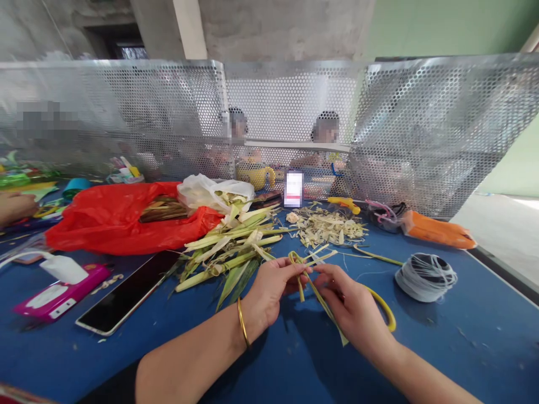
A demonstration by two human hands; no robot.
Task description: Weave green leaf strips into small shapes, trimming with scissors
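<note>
Flat, narrow, yellow-green leaf strip (315, 292), looped

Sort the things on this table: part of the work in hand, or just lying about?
In hand: left hand and right hand pinching a leaf strip; leaf pile; trimmings.
Lying about: phone; pink case; white coil, untouched.

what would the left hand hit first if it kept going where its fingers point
The left hand pinches the leaf strip, so that comes first; just past it sit the fingers of the right hand, depth unclear.
</note>
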